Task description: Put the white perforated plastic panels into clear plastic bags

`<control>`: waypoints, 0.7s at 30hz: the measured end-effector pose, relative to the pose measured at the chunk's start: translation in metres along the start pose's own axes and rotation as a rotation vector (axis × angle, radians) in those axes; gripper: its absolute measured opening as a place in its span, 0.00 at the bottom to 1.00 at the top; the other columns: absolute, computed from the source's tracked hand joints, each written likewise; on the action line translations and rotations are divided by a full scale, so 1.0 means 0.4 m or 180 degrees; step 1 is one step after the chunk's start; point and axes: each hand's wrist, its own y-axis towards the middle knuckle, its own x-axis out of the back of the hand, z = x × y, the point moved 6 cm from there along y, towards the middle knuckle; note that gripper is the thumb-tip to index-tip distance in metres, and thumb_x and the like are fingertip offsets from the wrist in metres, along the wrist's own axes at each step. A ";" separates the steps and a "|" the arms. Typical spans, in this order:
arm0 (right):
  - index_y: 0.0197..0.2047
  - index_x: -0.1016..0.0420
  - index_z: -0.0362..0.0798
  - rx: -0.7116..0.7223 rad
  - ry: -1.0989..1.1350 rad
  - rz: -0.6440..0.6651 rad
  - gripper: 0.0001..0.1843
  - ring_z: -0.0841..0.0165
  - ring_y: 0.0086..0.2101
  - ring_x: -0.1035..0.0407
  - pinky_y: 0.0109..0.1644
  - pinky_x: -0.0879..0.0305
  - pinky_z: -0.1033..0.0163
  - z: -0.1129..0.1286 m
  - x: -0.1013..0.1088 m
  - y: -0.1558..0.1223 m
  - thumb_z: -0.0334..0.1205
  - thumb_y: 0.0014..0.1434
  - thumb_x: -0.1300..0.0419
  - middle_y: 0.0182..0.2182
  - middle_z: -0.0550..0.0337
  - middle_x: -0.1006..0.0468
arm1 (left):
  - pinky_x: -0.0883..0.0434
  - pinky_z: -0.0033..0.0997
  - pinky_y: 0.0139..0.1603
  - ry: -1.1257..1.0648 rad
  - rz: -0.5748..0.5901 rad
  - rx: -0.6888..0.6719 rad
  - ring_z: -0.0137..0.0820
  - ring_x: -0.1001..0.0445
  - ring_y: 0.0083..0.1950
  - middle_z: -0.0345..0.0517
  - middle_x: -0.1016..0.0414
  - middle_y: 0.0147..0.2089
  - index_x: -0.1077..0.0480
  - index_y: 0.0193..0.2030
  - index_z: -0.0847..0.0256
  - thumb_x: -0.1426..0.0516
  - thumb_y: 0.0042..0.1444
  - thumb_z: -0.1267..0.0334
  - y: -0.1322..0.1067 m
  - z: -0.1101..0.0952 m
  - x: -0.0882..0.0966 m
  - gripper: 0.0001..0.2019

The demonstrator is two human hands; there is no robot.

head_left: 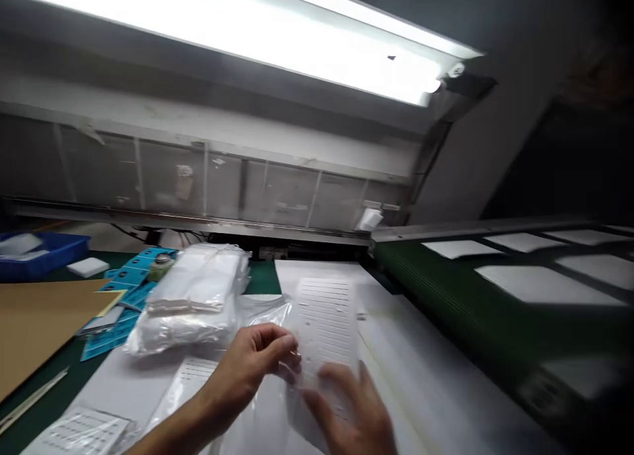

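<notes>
A white sheet with rows of thin dark lines (324, 319) stands tilted in front of me, with my right hand (354, 412) closed on its lower part; that hand is blurred by motion. Just left of the sheet, my left hand (247, 362) pinches the edge of a clear plastic bag (265, 310), thumb against fingers. Bag and sheet meet near my left fingertips; I cannot tell whether the sheet is partly inside. Beyond my left wrist lies a thick pile of clear bags (198, 280). Lined sheets in clear plastic (82, 434) rest at lower left.
To the right runs a green conveyor belt (430, 290) carrying several white sheets (545, 284). Brown cardboard (44, 316), blue perforated strips (119, 316), a small jar (159, 267), tweezers (34, 399) and a blue tray (49, 257) occupy the left side. A bright lamp (247, 32) hangs overhead.
</notes>
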 end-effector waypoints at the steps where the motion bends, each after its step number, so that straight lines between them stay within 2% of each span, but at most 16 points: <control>1: 0.32 0.25 0.55 0.0005 0.0001 0.0165 0.12 0.65 0.32 0.29 0.34 0.32 0.65 0.000 -0.003 -0.010 0.54 0.51 0.40 0.33 0.59 0.29 | 0.31 0.32 0.35 -0.0031 0.0097 0.0100 0.32 0.29 0.31 0.48 0.26 0.29 0.28 0.29 0.67 0.43 0.55 0.56 -0.006 0.029 -0.039 0.14; 4: 0.31 0.26 0.55 -0.0220 -0.0106 0.0456 0.10 0.69 0.30 0.30 0.34 0.32 0.67 -0.027 0.000 -0.030 0.49 0.57 0.44 0.31 0.61 0.31 | 0.30 0.34 0.40 -0.0292 0.0079 0.0381 0.33 0.28 0.34 0.49 0.26 0.30 0.27 0.30 0.68 0.43 0.54 0.52 -0.029 0.103 -0.106 0.17; 6: 0.30 0.27 0.54 -0.0250 -0.0216 0.0456 0.13 0.69 0.29 0.31 0.34 0.32 0.67 -0.045 0.012 -0.047 0.49 0.59 0.48 0.31 0.60 0.32 | 0.29 0.37 0.42 -0.0513 -0.0133 0.0539 0.35 0.28 0.35 0.51 0.25 0.31 0.27 0.30 0.68 0.42 0.52 0.51 -0.045 0.143 -0.119 0.18; 8: 0.30 0.27 0.53 -0.0164 -0.0314 0.0466 0.15 0.70 0.28 0.31 0.33 0.32 0.67 -0.055 0.018 -0.066 0.48 0.61 0.50 0.31 0.60 0.33 | 0.28 0.37 0.39 -0.0668 -0.0439 0.0606 0.36 0.28 0.35 0.51 0.26 0.30 0.27 0.29 0.67 0.40 0.49 0.49 -0.060 0.170 -0.120 0.19; 11: 0.32 0.27 0.53 -0.0005 -0.0455 0.0468 0.15 0.69 0.27 0.31 0.31 0.33 0.66 -0.054 0.017 -0.087 0.47 0.62 0.52 0.31 0.58 0.33 | 0.26 0.36 0.33 -0.0832 -0.0844 0.0586 0.38 0.28 0.35 0.49 0.28 0.28 0.28 0.25 0.65 0.37 0.44 0.49 -0.079 0.187 -0.120 0.18; 13: 0.33 0.27 0.53 0.0095 -0.0615 0.0388 0.16 0.67 0.28 0.31 0.30 0.33 0.65 -0.048 0.015 -0.097 0.46 0.62 0.53 0.32 0.56 0.32 | 0.26 0.34 0.34 -0.0910 -0.1012 0.0567 0.38 0.28 0.36 0.49 0.26 0.30 0.27 0.26 0.64 0.36 0.43 0.50 -0.090 0.190 -0.125 0.17; 15: 0.34 0.27 0.52 0.0196 -0.0817 0.0287 0.15 0.66 0.28 0.30 0.29 0.33 0.64 -0.042 0.016 -0.104 0.45 0.63 0.53 0.33 0.54 0.32 | 0.27 0.32 0.36 -0.0970 -0.1007 0.0605 0.38 0.27 0.38 0.51 0.25 0.34 0.25 0.31 0.64 0.34 0.41 0.53 -0.097 0.194 -0.133 0.16; 17: 0.36 0.27 0.52 0.0295 -0.1004 0.0189 0.15 0.65 0.27 0.30 0.27 0.33 0.64 -0.040 0.018 -0.112 0.44 0.63 0.53 0.34 0.53 0.31 | 0.27 0.34 0.36 -0.1019 -0.0861 0.0678 0.39 0.26 0.37 0.53 0.25 0.33 0.25 0.33 0.66 0.33 0.40 0.55 -0.100 0.200 -0.141 0.17; 21: 0.37 0.26 0.52 0.0379 -0.1108 0.0060 0.13 0.64 0.27 0.29 0.26 0.32 0.63 -0.042 0.032 -0.127 0.46 0.61 0.51 0.35 0.51 0.30 | 0.28 0.39 0.39 -0.1079 -0.0797 0.0725 0.38 0.27 0.34 0.52 0.26 0.29 0.26 0.29 0.68 0.34 0.43 0.57 -0.105 0.204 -0.135 0.14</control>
